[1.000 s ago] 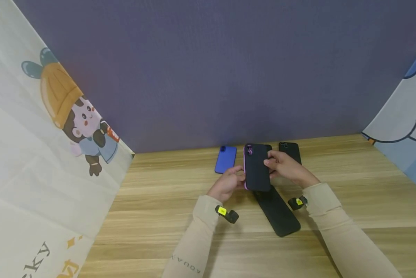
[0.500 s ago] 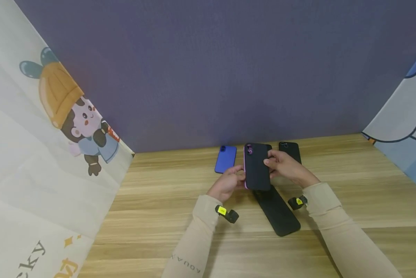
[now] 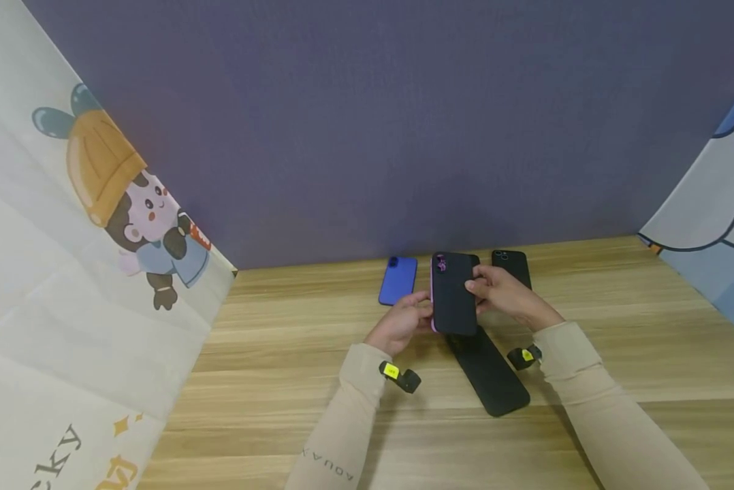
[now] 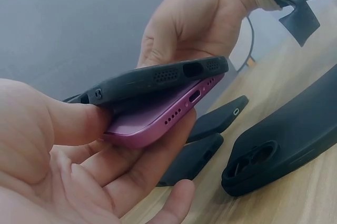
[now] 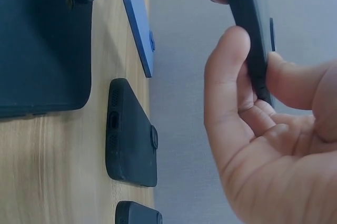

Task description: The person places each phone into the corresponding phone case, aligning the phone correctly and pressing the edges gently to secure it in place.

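A black phone case (image 3: pixel 455 299) is held up over the middle of the table, its back facing the head camera. Inside it, partly seated, sits a pink-purple phone (image 4: pixel 150 130); the left wrist view shows a gap between the two along the bottom end. My left hand (image 3: pixel 402 321) grips both by the left side, thumb on the case and fingers beneath the phone. On the opposite side my right hand (image 3: pixel 506 297) pinches the case's edge between thumb and fingers, seen also in the right wrist view around the dark case (image 5: pixel 248 29).
Close below the hands lies a larger black case (image 3: pixel 491 381), slanted on the wooden table (image 3: pixel 281 367). Behind are a blue phone (image 3: pixel 398 281) at left and a black one (image 3: pixel 511 265) at right, with another black one (image 5: pixel 131 134) between them. A grey-blue partition (image 3: pixel 367 136) rises at the back.
Both hands and the phone with its case stay practically where they were. Only a slight shift of the head view shows.
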Demonstrator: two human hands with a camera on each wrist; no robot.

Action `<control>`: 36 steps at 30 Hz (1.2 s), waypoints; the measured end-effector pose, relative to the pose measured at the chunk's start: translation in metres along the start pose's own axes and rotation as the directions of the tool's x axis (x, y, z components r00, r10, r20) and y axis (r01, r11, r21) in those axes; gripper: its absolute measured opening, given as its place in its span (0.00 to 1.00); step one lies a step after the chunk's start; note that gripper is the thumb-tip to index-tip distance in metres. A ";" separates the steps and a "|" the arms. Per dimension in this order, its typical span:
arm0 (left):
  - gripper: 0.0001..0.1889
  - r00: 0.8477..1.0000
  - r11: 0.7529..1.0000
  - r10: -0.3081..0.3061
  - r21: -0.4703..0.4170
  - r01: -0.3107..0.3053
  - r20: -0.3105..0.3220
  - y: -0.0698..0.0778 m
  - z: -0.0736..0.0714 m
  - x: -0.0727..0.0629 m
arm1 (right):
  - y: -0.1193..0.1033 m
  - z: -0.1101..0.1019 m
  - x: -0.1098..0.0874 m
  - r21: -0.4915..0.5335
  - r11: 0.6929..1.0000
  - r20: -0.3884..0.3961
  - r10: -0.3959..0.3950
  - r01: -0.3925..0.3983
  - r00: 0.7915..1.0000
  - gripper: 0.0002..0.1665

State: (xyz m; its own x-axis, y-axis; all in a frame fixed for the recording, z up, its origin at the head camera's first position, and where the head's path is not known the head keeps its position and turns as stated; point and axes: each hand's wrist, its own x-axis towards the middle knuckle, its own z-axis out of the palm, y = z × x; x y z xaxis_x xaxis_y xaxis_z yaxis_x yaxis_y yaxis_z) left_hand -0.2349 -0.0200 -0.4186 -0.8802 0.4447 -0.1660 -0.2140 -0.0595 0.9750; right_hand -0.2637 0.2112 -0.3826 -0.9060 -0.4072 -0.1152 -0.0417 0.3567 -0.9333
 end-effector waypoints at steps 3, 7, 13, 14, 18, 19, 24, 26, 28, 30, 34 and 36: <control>0.18 1.000 1.000 0.005 0.002 -0.005 -0.001 -0.001 -0.001 0.000 | 0.000 0.001 0.001 -0.006 1.000 0.003 0.005 -0.005 1.000 0.09; 0.16 1.000 1.000 0.007 0.004 -0.007 -0.008 -0.001 0.000 0.001 | 0.001 0.002 0.001 -0.018 1.000 0.003 0.005 -0.005 1.000 0.09; 0.17 1.000 1.000 -0.014 0.000 0.014 -0.015 0.001 0.000 0.001 | 0.000 0.002 0.001 -0.038 0.999 0.002 0.020 -0.020 1.000 0.09; 0.18 1.000 1.000 -0.019 0.000 0.019 -0.019 0.001 0.000 0.001 | -0.001 0.002 0.000 -0.043 0.999 0.003 0.024 -0.024 1.000 0.09; 0.20 0.999 0.999 -0.034 -0.003 0.034 -0.026 0.003 0.000 0.001 | -0.001 0.002 0.001 -0.059 0.998 0.005 0.032 -0.031 0.999 0.11; 0.20 0.999 0.999 -0.035 -0.003 0.035 -0.027 0.003 0.000 0.001 | -0.001 0.002 0.001 -0.062 0.998 0.006 0.033 -0.032 0.999 0.12; 0.17 0.999 0.999 -0.033 0.007 0.033 -0.026 0.002 0.000 0.001 | -0.001 0.002 0.001 -0.075 0.997 0.007 0.035 -0.034 0.999 0.17; 0.15 0.999 0.999 -0.032 0.018 0.033 -0.029 0.002 0.000 0.001 | -0.002 0.002 0.001 -0.081 0.996 0.004 0.035 -0.035 0.999 0.18; 0.14 0.999 0.999 -0.032 0.025 0.033 -0.028 0.003 0.000 0.000 | -0.002 0.002 0.000 -0.085 0.996 0.003 0.034 -0.034 0.999 0.18; 0.13 0.999 0.999 -0.031 0.030 0.032 -0.024 0.003 0.001 0.000 | -0.003 0.002 0.000 -0.085 0.996 0.003 0.030 -0.030 1.000 0.16; 0.12 1.000 0.999 -0.025 0.044 0.025 -0.005 0.003 0.001 -0.002 | -0.004 0.002 -0.001 -0.082 0.996 -0.004 0.026 -0.026 1.000 0.14; 0.11 1.000 0.999 -0.021 0.049 0.021 0.002 0.002 0.001 -0.002 | -0.004 0.003 -0.001 -0.082 0.996 -0.007 0.026 -0.026 1.000 0.15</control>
State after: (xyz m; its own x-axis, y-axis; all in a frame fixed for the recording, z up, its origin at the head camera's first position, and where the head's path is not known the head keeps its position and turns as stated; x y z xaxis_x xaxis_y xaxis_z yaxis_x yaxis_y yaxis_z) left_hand -0.2333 -0.0201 -0.4162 -0.8746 0.4477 -0.1861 -0.2114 -0.0065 0.9774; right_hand -0.2615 0.2077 -0.3792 -0.9098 -0.3917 -0.1369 -0.0522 0.4353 -0.8988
